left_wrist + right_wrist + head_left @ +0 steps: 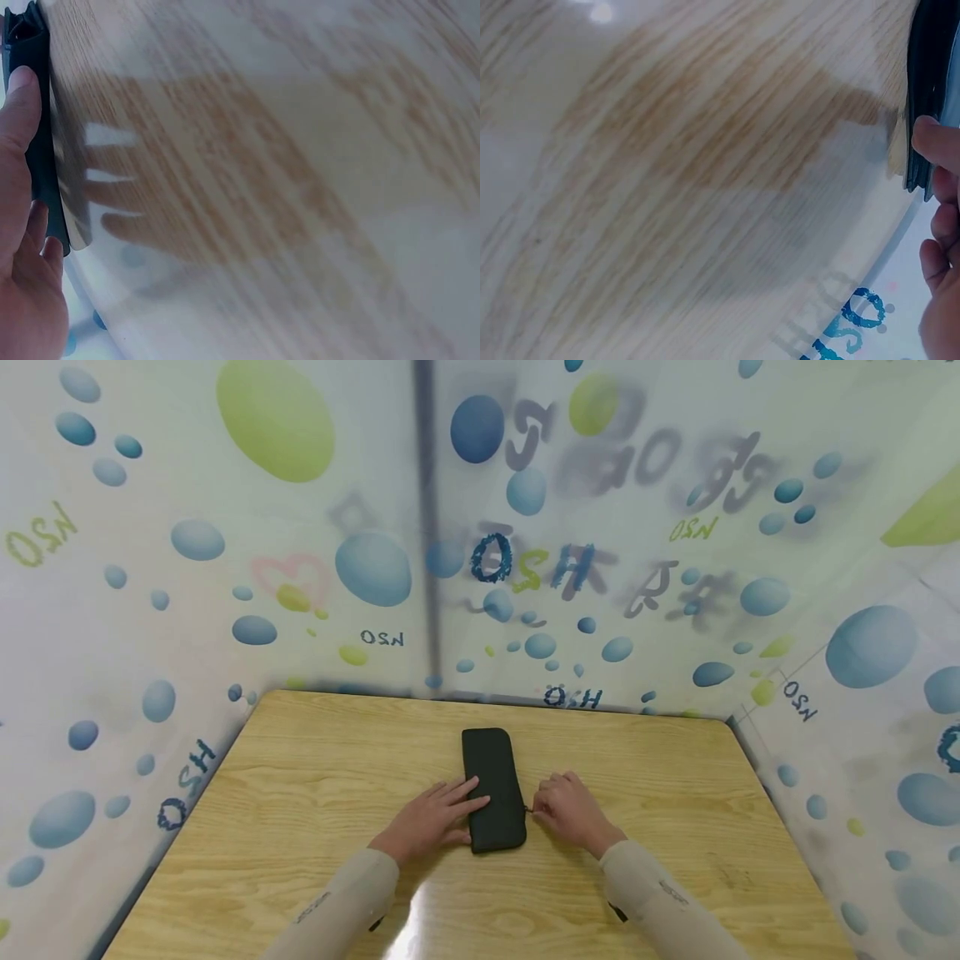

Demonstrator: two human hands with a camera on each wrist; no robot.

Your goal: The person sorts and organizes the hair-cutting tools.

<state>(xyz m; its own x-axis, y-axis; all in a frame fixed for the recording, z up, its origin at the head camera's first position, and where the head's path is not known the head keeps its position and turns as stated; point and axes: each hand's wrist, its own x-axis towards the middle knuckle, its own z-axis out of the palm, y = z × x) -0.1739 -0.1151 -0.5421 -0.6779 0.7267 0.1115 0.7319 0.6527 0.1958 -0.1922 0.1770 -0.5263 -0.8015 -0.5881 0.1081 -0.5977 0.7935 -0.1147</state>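
A black zippered case (495,789), long and flat with rounded corners, lies lengthwise on the wooden table. My left hand (438,814) rests against its left side, with the fingers spread and reaching over the top. In the left wrist view the thumb (24,94) presses along the edge of the case (41,161). On the other side, my right hand (568,808) has its fingers curled and pinches the small zipper pull (528,810) at the case's right edge. The right wrist view shows the thumb and curled fingers close to the dark edge of the case (928,60).
The light wooden table (322,760) extends around the case. Pale walls (360,668) printed with blue and green drops and lettering stand behind the table and along its left and right sides.
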